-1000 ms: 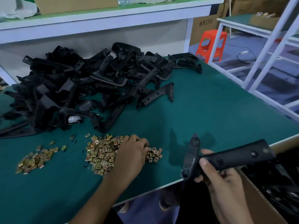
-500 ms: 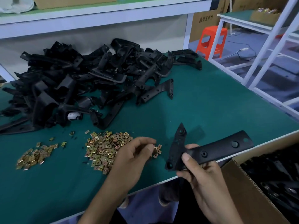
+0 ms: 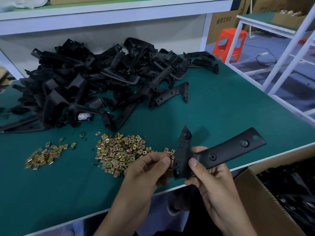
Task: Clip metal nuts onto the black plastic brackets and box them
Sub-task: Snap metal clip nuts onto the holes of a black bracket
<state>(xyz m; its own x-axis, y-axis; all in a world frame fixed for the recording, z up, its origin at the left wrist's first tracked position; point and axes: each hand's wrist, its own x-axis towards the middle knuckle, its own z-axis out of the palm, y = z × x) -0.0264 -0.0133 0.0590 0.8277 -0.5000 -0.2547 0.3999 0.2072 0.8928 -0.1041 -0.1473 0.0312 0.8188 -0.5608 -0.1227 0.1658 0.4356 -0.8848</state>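
A brown cardboard box (image 3: 259,198) holds black plastic brackets (image 3: 289,184). Left of it, the right hand (image 3: 214,184) grips one matte bracket (image 3: 226,150). The left hand (image 3: 146,171) pinches a brassy nut (image 3: 171,163).

Left hand (image 3: 150,169) pinching at the bracket (image 3: 221,154), fingers covering nearly all of the nut (image 3: 171,163). Box (image 3: 262,203) runs off frame, contents too dark to tell.

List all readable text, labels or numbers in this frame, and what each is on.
"工作台": printed on the back cardboard box; the two characters before it are too blurred to read.
White sticker in the bracket pile: too small to read.
Held bracket and nuts: no text visible.
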